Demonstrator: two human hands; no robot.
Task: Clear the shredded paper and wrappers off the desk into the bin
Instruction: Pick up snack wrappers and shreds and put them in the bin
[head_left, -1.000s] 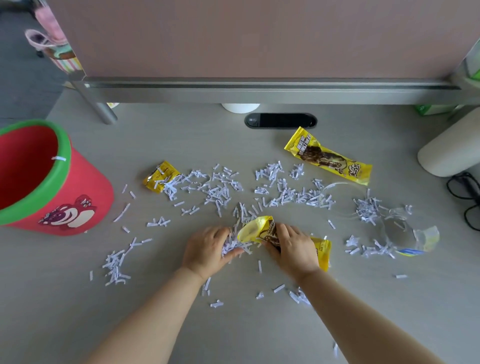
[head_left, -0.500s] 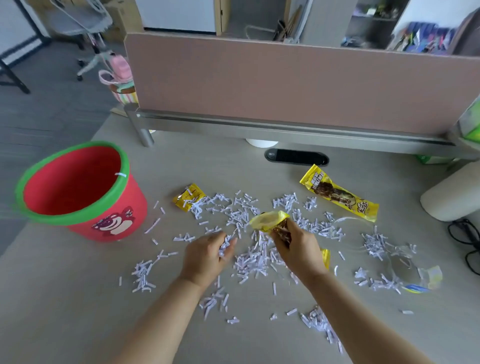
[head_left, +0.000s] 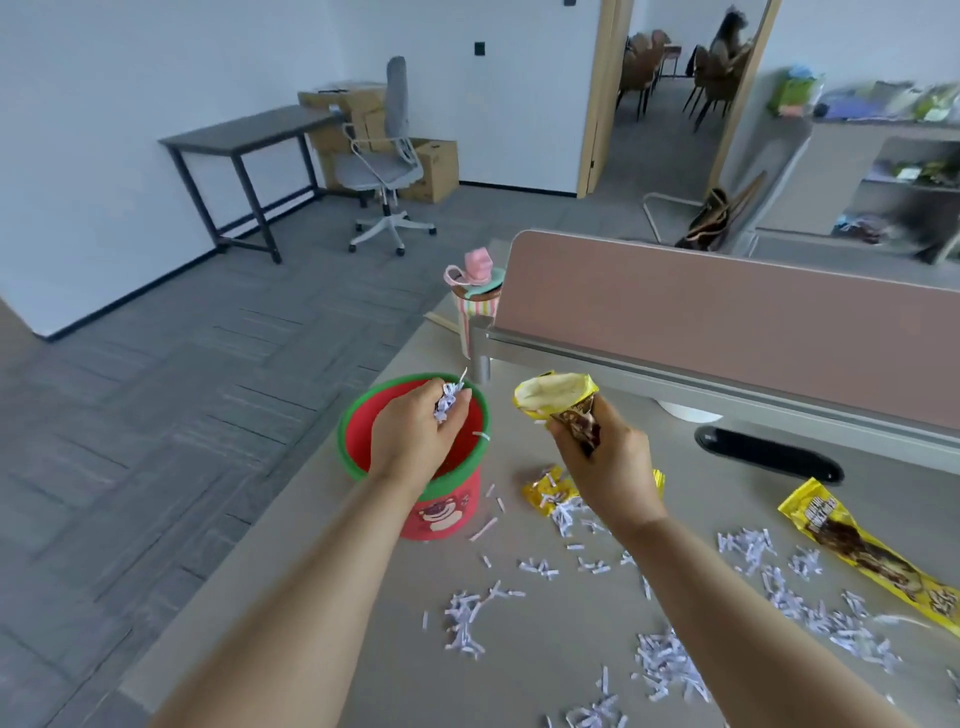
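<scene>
Left grip (head_left: 415, 436): pinches white paper shreds (head_left: 445, 404) over your red, green-rimmed bin (head_left: 457, 499), left edge of grey bench (head_left: 535, 670). Right grip (head_left: 608, 467): clutches open yellow foil wrapper (head_left: 553, 397). Beyond: grey carpet-tile floor (head_left: 208, 415).

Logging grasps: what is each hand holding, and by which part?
Left hand pinches a clump of shredded paper in its fingertips; right hand grips an opened yellow wrapper around its middle.

No legible txt in view. Long yellow wrapper (head_left: 872, 556) on desk (head_left: 545, 649): dark block lettering nr upper end, pale lettering nr lower end, both too blurred to read; opened wrapper (head_left: 558, 402) in right hand (head_left: 613, 467): print illegible. Red bin (head_left: 447, 512): cartoon bear graphic on front, no letters made out; shredded paper (head_left: 467, 623) too small to tell any print.
</scene>
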